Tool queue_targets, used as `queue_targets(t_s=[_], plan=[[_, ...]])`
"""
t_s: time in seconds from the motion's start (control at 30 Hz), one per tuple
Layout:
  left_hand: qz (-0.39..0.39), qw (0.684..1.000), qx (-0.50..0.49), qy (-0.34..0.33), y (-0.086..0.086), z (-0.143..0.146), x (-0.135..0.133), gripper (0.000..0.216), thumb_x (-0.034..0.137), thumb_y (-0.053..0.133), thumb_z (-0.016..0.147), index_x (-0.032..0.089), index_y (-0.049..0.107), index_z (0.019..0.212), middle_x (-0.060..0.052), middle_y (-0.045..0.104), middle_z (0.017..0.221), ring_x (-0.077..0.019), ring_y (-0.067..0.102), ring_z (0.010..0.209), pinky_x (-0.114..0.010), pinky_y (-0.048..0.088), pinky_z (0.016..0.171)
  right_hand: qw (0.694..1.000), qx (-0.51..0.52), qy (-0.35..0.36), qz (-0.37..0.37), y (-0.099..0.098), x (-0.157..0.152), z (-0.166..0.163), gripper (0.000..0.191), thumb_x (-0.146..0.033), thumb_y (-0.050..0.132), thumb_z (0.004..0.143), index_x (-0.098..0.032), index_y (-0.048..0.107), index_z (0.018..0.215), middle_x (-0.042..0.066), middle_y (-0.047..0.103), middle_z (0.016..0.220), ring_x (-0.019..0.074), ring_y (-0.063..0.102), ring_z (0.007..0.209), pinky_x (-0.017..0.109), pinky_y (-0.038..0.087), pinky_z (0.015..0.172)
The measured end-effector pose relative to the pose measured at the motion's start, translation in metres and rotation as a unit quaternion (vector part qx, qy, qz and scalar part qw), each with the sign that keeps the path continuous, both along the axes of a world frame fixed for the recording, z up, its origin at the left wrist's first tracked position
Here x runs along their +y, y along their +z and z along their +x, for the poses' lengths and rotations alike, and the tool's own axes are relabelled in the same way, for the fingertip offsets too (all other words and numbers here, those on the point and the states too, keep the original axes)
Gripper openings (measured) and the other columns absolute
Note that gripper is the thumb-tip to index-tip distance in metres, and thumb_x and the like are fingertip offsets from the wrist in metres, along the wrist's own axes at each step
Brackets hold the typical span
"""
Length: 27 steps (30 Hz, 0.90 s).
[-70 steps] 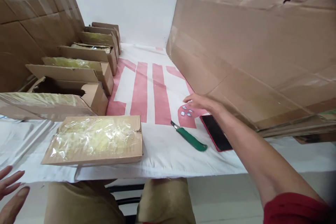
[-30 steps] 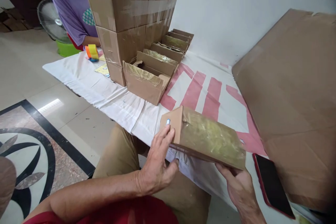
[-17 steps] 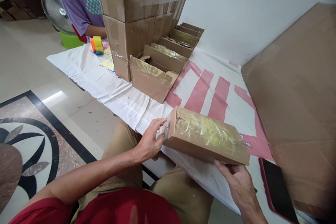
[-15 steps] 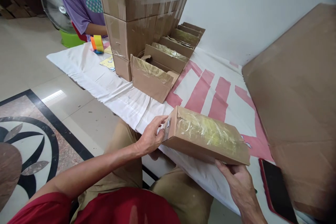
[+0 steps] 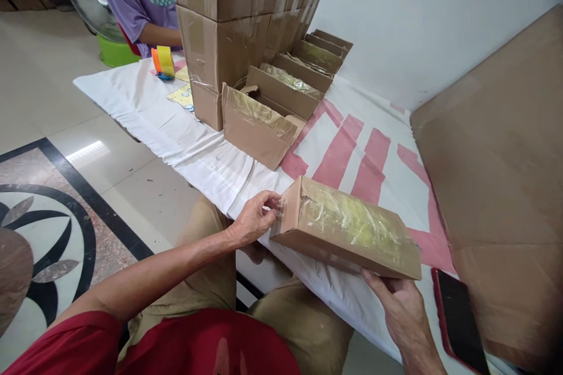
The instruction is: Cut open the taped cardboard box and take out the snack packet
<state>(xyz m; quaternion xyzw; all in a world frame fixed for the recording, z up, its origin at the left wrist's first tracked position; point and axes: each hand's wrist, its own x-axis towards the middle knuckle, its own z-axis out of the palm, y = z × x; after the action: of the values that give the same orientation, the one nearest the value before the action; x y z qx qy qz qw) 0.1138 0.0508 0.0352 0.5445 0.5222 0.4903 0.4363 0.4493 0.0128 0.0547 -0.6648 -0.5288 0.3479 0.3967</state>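
Observation:
A flat cardboard box (image 5: 347,228) with a clear plastic window lies at the near edge of the white and pink cloth (image 5: 338,152). My left hand (image 5: 255,220) presses its curled fingers against the box's left end, where a small white sticker sits. My right hand (image 5: 398,304) grips the box from below at its near right corner.
A row of similar open boxes (image 5: 281,99) runs back beside a stack of taped cartons (image 5: 237,12). A large flat cardboard sheet (image 5: 497,187) leans at right, with a red-cased phone (image 5: 457,319) by it. A person in purple sits at far left by a tape roll (image 5: 162,61).
My right hand left the stickers on the cloth and took up the windowed box. My left hand came to the box's left end and curled its fingers on the sticker there.

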Motion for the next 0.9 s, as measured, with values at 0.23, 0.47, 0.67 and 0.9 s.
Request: queue_targets(t_s=[0.23,0.47,0.67,0.9], plan=[[0.035,0.984,0.177,-0.016,-0.001,-0.031,-0.012,0.026,0.008,0.055,0.082,0.020,0.072,0.096,-0.006,0.073,0.097,-0.0209,0.067,0.092,-0.035,0.055,0.084,1.000,0.015,-0.013,-0.012,-0.001,-0.001,-0.003,0.063,-0.057,0.087,0.065,-0.020,0.072,0.114,0.013,0.078,0.116,0.0358,0.070,0.114,0.047,0.055,0.102],[0.048,0.905,0.404,-0.120,0.003,-0.011,-0.018,0.010,0.016,0.064,0.083,0.018,0.072,0.089,-0.014,0.068,0.099,-0.0316,0.062,0.100,-0.046,0.052,0.090,1.000,0.021,-0.011,-0.003,-0.003,0.001,0.002,0.055,-0.056,0.089,0.063,-0.021,0.074,0.103,0.012,0.081,0.106,0.0341,0.074,0.101,0.045,0.059,0.092],[0.029,0.937,0.338,-0.081,-0.003,-0.005,-0.010,0.012,0.012,0.062,0.080,0.019,0.068,0.073,-0.013,0.068,0.087,-0.0302,0.062,0.096,-0.046,0.051,0.091,1.000,0.021,0.005,0.013,-0.006,-0.001,0.002,0.053,-0.057,0.087,0.065,-0.021,0.075,0.102,0.012,0.081,0.105,0.0338,0.075,0.100,0.045,0.061,0.091],[-0.046,0.991,0.122,-0.005,0.017,-0.038,-0.029,0.026,0.034,0.053,0.093,0.017,0.071,0.086,-0.004,0.071,0.075,-0.0158,0.062,0.066,-0.028,0.049,0.063,1.000,-0.008,0.000,0.029,-0.013,-0.004,0.009,0.057,-0.058,0.087,0.062,-0.020,0.073,0.103,0.009,0.081,0.095,0.0303,0.075,0.087,0.043,0.061,0.084]])
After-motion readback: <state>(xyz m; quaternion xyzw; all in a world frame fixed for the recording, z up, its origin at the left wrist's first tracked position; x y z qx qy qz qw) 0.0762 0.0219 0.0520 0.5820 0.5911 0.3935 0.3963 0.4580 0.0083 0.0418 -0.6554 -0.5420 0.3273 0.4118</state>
